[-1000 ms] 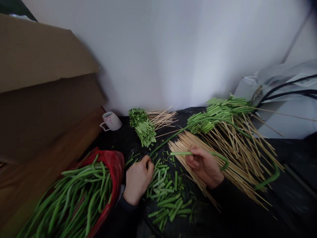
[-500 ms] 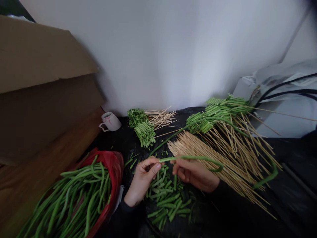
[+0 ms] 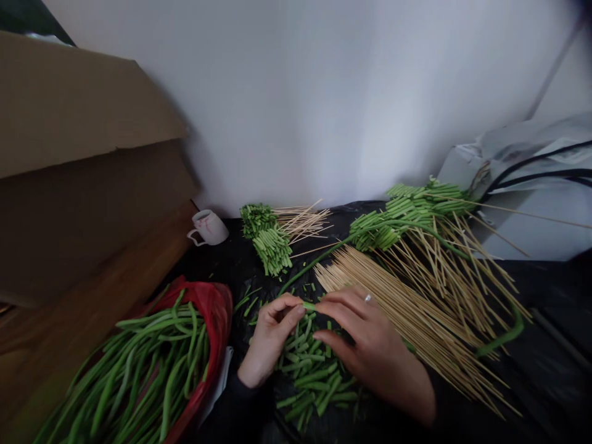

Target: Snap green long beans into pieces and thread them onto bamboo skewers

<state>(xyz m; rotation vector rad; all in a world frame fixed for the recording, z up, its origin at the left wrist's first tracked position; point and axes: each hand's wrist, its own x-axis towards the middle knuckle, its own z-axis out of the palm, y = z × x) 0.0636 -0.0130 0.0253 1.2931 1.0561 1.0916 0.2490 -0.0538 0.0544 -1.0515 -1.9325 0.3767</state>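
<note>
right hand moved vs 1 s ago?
Yes, to the left: fingertips of the right hand were over the loose sticks; now they're past the sticks' left edge, above the cut beans, near the left hand.

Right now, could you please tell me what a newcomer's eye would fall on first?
The red plastic bag of long green stalks, lower left, probably catches it first. Thin pale wooden sticks spread at right follow. At lower centre, the left hand pinches a slender green stalk that the right hand touches.
</note>
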